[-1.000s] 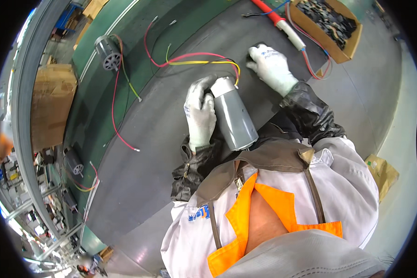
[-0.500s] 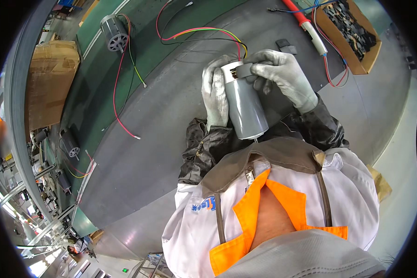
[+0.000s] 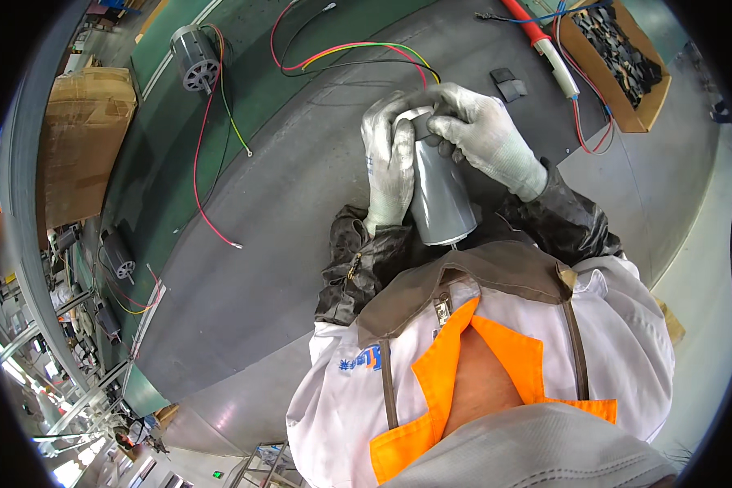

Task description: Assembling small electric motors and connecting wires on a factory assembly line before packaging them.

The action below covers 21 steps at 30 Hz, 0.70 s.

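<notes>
Left hand [image 3: 389, 167] shifted farther around grey motor [image 3: 444, 198], clamped; right grip [image 3: 490, 136] pinching dark strip [image 3: 422, 126] at top.

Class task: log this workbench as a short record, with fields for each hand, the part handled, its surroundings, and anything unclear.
Left hand: cupped around the far end of the grey cylinder
Right hand: bent over the same end
Part handled: grey cylinder, short shaft at its near end
Upper left: wired motor on a green strip
Upper right: red-and-white tool; open cardboard box of dark pieces
Unclear: what the right hand pinches
</notes>
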Tool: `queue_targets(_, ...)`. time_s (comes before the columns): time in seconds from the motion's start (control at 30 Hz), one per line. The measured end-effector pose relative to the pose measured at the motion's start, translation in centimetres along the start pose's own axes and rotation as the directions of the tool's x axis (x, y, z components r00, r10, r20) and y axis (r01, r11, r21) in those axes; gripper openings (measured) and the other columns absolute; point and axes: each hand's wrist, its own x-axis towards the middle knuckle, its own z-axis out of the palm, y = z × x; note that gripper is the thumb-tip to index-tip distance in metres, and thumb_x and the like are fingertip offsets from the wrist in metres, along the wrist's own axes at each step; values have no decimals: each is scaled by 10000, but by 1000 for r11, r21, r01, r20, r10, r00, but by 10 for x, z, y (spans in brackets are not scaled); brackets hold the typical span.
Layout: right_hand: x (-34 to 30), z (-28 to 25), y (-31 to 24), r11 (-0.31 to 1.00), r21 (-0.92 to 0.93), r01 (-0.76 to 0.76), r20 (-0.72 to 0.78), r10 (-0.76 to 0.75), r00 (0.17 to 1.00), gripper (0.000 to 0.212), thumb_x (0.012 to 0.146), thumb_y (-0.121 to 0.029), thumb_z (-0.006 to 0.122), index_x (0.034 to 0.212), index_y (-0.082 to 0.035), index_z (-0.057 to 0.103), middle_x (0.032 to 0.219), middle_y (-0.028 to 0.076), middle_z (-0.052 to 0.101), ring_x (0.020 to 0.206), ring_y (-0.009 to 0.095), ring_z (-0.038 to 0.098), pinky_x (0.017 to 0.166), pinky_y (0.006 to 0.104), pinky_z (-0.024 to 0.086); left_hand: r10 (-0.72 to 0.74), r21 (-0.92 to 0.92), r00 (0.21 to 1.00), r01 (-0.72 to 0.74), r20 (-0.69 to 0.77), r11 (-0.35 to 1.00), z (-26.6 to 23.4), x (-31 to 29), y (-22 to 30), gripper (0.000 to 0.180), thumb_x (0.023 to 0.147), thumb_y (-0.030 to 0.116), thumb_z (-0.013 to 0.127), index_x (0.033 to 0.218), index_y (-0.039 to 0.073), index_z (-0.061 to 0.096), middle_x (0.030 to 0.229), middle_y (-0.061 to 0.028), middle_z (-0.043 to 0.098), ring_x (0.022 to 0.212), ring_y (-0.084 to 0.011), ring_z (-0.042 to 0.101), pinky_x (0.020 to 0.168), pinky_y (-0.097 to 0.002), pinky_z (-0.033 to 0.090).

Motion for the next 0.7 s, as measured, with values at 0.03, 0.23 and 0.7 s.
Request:
queue_targets(0.03,0,-1,-1,998,-59,36,3,-36,999,358,945,-64,611,1303,-45,625,781,44,683,569,51,559,532,241,496,37,62,999,-38,13,997,0,1,2,290,1037,170,457,1217,18,626,1288,-157,566,1240,-309,511,1060,-421,412)
queue_targets(0.23,46,-40,25,982,53,-184,486,135,863,736,964,-247,702,1575,-72,332,816,6,640,577,72,581,480,214,458,-81,-45,997,82,18,996,-3,2,3,325,1035,218,518,1256,-15,570,1329,-159,560,1227,-240,539,1076,-378,414)
queue_targets(0.7,60,-51,29,988,-57,-140,633,145,761,434,998,-326,635,1282,2,618,779,58,687,570,94,646,466,206,514,-143,35,989,142,36,989,-1,7,13,283,1003,179,540,1194,-25,584,1296,-183,575,1201,-260,548,1050,-385,420)
